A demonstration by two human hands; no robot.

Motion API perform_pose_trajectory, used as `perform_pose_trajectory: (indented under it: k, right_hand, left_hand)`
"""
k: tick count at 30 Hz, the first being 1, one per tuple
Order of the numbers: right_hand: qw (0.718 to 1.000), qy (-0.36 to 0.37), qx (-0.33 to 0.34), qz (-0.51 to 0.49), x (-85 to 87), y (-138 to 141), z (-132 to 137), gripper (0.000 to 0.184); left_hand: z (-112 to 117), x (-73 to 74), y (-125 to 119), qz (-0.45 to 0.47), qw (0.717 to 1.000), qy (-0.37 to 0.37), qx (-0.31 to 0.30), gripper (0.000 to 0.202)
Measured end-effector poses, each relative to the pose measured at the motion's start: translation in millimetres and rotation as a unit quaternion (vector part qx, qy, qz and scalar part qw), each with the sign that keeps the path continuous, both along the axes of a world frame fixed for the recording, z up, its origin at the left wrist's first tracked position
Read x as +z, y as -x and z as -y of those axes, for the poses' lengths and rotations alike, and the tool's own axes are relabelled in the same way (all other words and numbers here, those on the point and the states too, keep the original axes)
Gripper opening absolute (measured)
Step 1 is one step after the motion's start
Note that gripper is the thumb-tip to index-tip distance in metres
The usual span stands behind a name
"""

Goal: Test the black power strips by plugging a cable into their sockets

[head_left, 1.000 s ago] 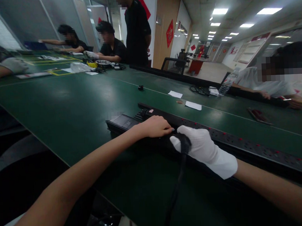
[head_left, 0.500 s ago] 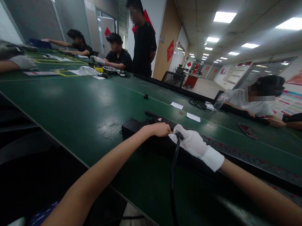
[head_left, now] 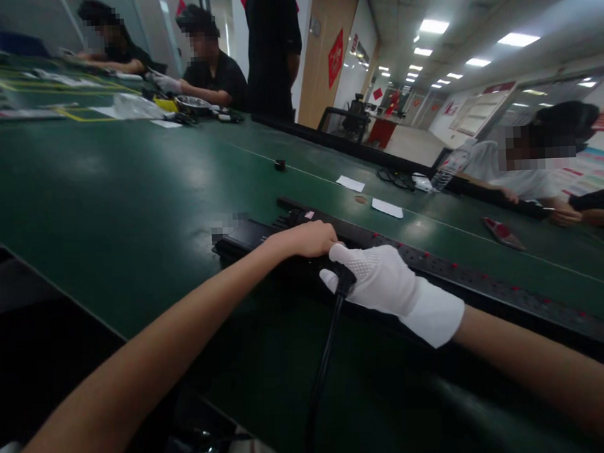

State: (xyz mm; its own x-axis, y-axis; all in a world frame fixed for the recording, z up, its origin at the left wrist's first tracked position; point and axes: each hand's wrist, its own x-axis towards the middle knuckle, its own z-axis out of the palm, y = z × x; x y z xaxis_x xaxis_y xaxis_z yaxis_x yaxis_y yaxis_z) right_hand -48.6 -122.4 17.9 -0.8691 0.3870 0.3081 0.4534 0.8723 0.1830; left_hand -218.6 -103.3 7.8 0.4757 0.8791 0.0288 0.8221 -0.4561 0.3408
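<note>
A long black power strip [head_left: 464,279] with red-marked sockets lies across the green table [head_left: 105,195]. My bare left hand [head_left: 305,240] rests on the strip near its left end, fingers curled down over it. My right hand [head_left: 379,276], in a white glove, is closed around a black plug at the strip's near side. The plug's black cable [head_left: 321,372] runs down toward me and off the table's front edge.
Two white paper slips [head_left: 387,209] and a small black part [head_left: 280,165] lie beyond the strip. A phone [head_left: 502,232] lies at the right. A person [head_left: 519,167] sits at the right, and other people [head_left: 209,63] work at the far left end.
Both hands stay on the strip and plug. The camera view has swung lower, back to about where it was a second ago.
</note>
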Motion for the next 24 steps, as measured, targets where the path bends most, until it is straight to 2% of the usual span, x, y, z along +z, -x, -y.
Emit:
perform_pose_trajectory:
  k: [4,10,18,24]
  right_hand:
    - [0.999,0.04,0.007,-0.013,2.5,0.3,-1.6,0.032]
    - [0.997,0.055,-0.014,-0.052,0.4,-1.1,-0.4,0.034]
    - [0.997,0.046,-0.001,-0.069,-3.2,-4.1,-2.0,0.034]
    - [0.995,0.044,0.013,-0.084,0.8,-4.3,-5.8,0.035]
  left_hand:
    - [3.3,1.3,-0.7,0.0,1.0,-0.013,0.011,0.027]
    - [4.8,0.6,-1.9,-0.013,1.0,-0.015,0.01,0.025]
    - [7.7,2.9,-6.3,-0.103,0.992,-0.07,0.029,0.034]
    - [8.0,9.5,-8.9,-0.133,0.99,-0.04,0.031,0.022]
